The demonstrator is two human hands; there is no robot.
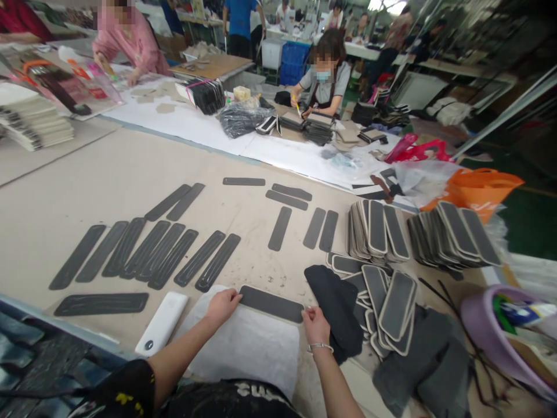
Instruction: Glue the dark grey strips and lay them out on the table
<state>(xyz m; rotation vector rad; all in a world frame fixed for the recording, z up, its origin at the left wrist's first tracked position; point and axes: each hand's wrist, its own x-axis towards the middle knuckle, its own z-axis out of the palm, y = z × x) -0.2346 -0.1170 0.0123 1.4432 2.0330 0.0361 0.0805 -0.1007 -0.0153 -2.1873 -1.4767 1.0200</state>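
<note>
A dark grey strip with a thin pale border (pixel 272 304) lies across the top of a white sheet (pixel 248 348) in front of me. My left hand (pixel 224 306) pinches its left end, and my right hand (pixel 315 325), with a bracelet at the wrist, pinches the right end. Just right of that hand sits a pile of black pieces (pixel 335 307). Beyond it are loose pale-edged strips (pixel 397 305) in a heap. Several bare dark strips with shiny lines on them (pixel 161 252) are spread on the table to the left.
A white power bank-like block (pixel 162 323) lies left of the sheet. Upright stacks of bordered strips (pixel 376 229) stand at right, near a purple bucket (pixel 500 325) and an orange bag (pixel 474 188). Across the table (pixel 174 157), a masked co-worker (pixel 324 81) works with a yellow-handled tool.
</note>
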